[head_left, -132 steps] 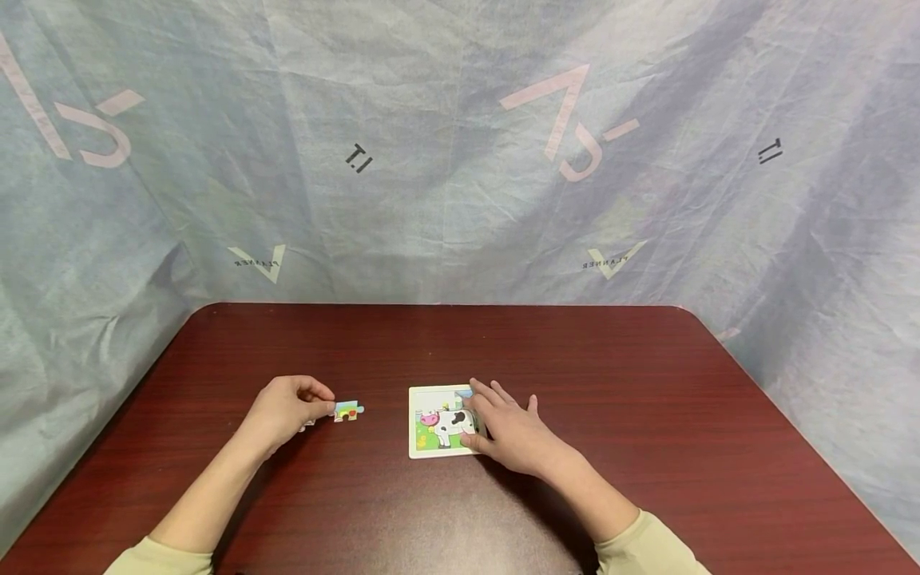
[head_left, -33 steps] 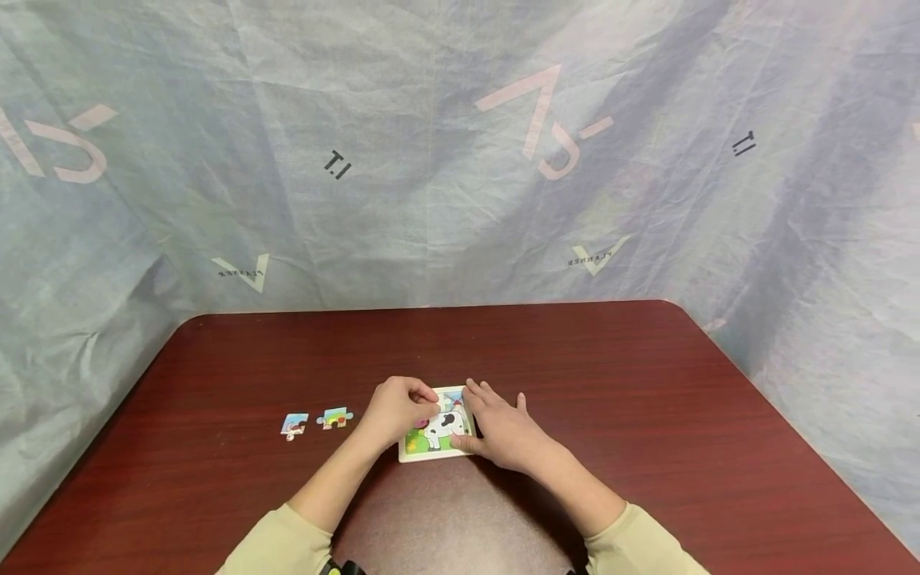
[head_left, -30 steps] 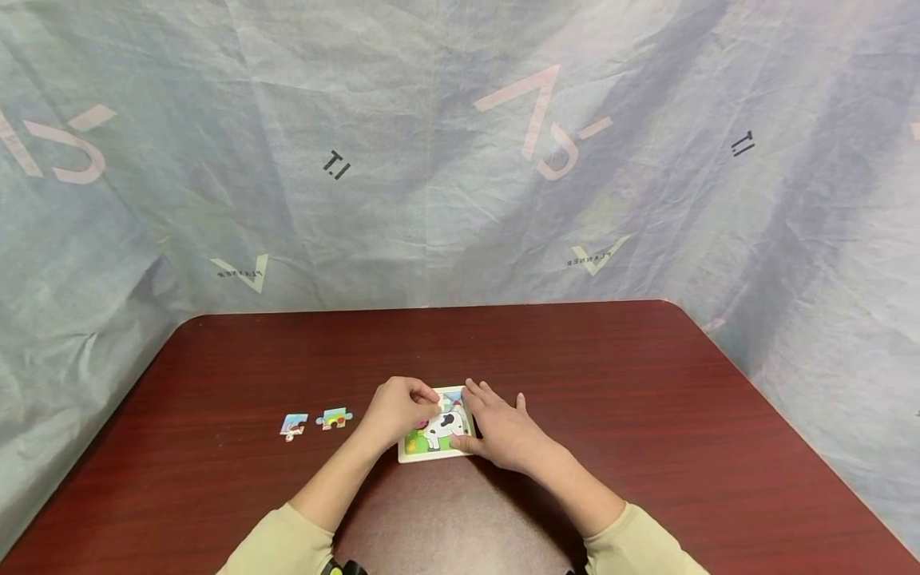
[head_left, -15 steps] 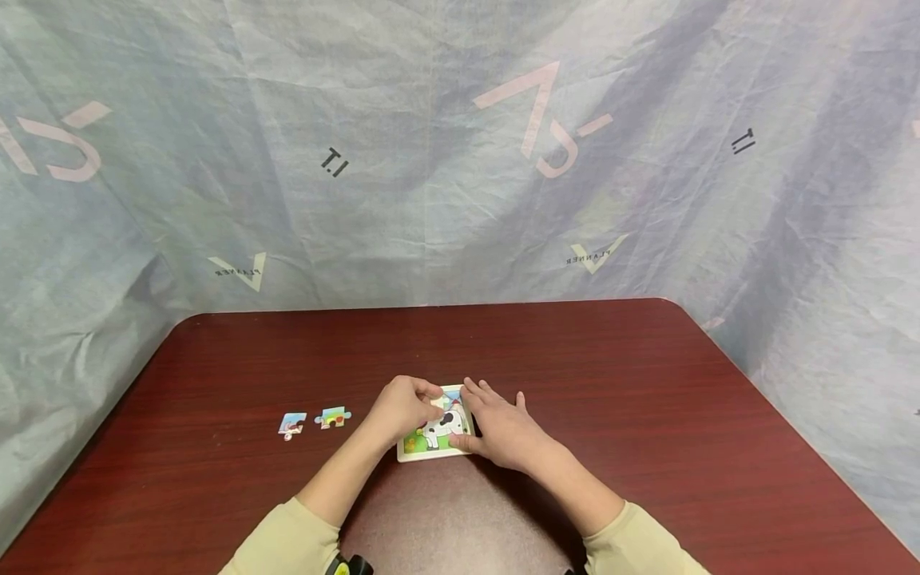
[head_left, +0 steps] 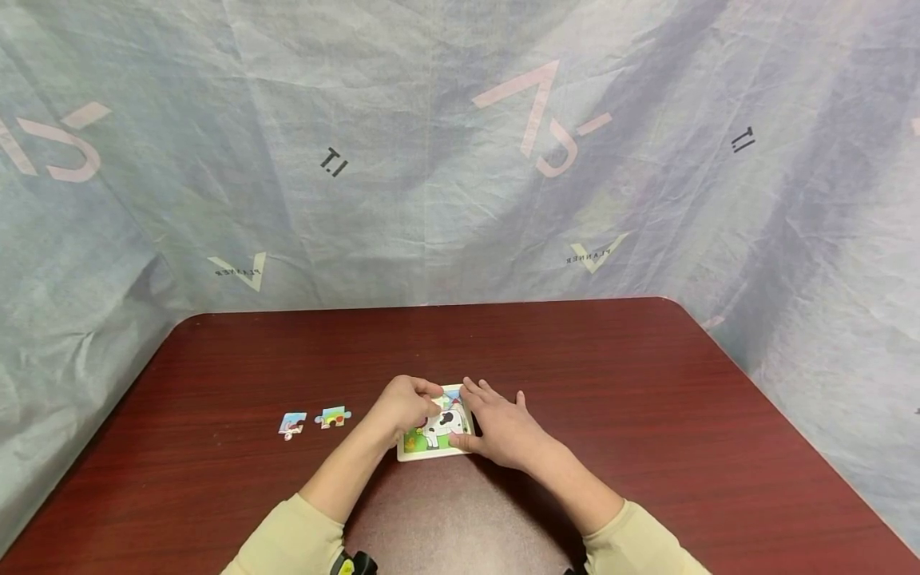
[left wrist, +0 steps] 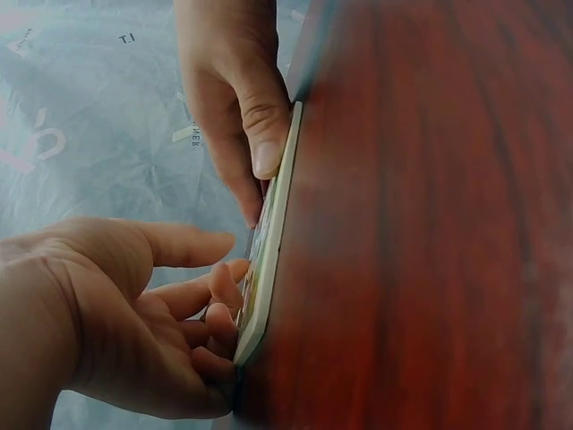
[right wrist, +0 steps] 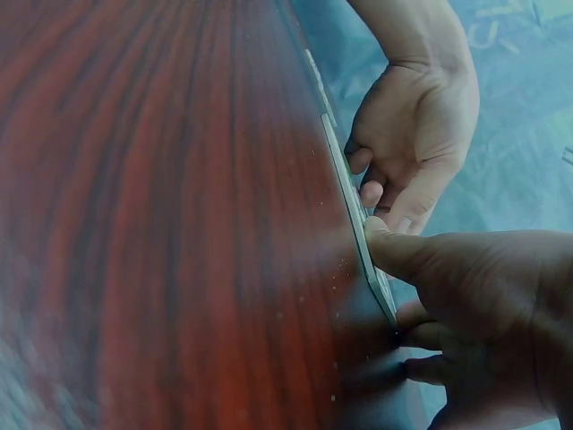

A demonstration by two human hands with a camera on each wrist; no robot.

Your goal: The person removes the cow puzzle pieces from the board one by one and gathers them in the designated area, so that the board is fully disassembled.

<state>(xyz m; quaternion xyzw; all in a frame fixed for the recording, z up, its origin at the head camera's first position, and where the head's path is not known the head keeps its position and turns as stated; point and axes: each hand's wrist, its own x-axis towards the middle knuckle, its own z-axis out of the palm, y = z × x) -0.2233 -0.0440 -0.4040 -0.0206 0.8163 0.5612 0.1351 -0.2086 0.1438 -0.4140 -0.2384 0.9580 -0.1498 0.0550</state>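
A small jigsaw puzzle in a white-rimmed tray (head_left: 435,456), picturing a black-and-white cow, lies mid-table. Over its upper left part is my left hand (head_left: 405,405), fingertips down at the picture and hiding that area. In the left wrist view, the thumb of my left hand (left wrist: 116,305) stands apart from its loosely bent fingers, with no piece showing between them. My right hand (head_left: 509,429) rests along the tray's right side, fingers spread. Its thumb lies on the near right part, as the right wrist view also shows for my right hand (right wrist: 492,305).
Two loose jigsaw pieces lie left of the tray: a blue-and-white piece (head_left: 291,421) and a green, blue and red piece (head_left: 333,414). The table (head_left: 611,359) is dark reddish wood, and a grey cloth (head_left: 431,200) hangs behind it.
The left hand has come from the loose pieces at left to the puzzle. Within the last second, its thumb and fingertips have shifted slightly over the picture. The right hand stays on the tray.
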